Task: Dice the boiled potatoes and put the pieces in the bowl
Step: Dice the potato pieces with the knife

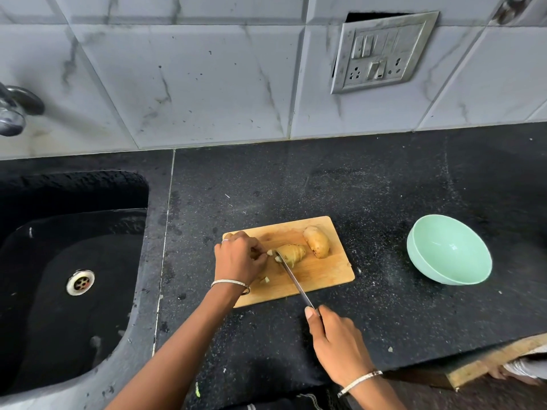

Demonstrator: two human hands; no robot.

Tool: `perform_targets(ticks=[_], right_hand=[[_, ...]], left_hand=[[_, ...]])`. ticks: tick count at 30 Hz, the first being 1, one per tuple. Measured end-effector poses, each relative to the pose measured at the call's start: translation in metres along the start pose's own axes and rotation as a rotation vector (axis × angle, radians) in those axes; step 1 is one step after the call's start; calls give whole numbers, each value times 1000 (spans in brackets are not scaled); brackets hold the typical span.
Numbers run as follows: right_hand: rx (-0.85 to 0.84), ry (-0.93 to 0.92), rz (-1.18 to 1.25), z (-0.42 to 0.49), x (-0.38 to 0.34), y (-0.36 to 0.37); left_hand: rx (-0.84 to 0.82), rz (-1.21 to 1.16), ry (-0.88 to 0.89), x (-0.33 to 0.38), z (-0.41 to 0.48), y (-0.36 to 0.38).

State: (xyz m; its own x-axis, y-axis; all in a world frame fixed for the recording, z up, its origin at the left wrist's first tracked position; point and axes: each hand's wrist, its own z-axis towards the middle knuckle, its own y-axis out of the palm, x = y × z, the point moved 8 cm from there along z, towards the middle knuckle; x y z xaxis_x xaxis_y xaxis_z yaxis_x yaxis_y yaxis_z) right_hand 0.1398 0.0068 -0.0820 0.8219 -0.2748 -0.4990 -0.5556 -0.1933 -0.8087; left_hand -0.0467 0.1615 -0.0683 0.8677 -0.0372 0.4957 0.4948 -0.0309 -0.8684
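The part-sliced potato [291, 253] is found on the cutting board [325, 276], just right of the left hand [239, 258] and well ahead of the right hand [337, 338], with the bowl [449, 250] apart on the tabletop [384, 202]. The left hand is curled at a small cut piece [270, 253], but a pinch cannot be confirmed. The knife [293, 276] is gripped by the right hand, its blade against the potato's cut end.

A black speckled stone counter [370, 187] runs along the tiled wall, with a dark sink [74, 261] sunk into its left end. A wooden cutting board [322, 276] lies flat near the middle, closer to the front edge than to the wall, its long side slightly skewed to that edge. To the right of the board, well apart from it, stands a pale green bowl [450, 250]. Small pale crumbs [390, 349] dot the stone near the front edge.
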Motion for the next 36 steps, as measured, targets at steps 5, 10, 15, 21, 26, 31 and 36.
perform_targets(ticks=[5,10,15,21,26,31,36], right_hand=[[-6,-3,26,6,-7,3],[-27,-28,36,11,-15,4],[-52,-33,43,12,-18,8],[-68,-34,41,13,-21,11],[-44,-25,-28,10,-26,8],[-36,14,-178,8,-37,12],[-132,51,-103,14,-38,14]], left_hand=[[-7,18,-10,-3,-3,-6],[-13,14,2,2,0,-6],[-7,11,-35,-1,-3,-6],[12,1,-61,-3,-6,-7],[21,-1,-74,-1,-5,-8],[23,-4,-75,0,-4,-9],[16,-14,-93,-3,-3,-8]])
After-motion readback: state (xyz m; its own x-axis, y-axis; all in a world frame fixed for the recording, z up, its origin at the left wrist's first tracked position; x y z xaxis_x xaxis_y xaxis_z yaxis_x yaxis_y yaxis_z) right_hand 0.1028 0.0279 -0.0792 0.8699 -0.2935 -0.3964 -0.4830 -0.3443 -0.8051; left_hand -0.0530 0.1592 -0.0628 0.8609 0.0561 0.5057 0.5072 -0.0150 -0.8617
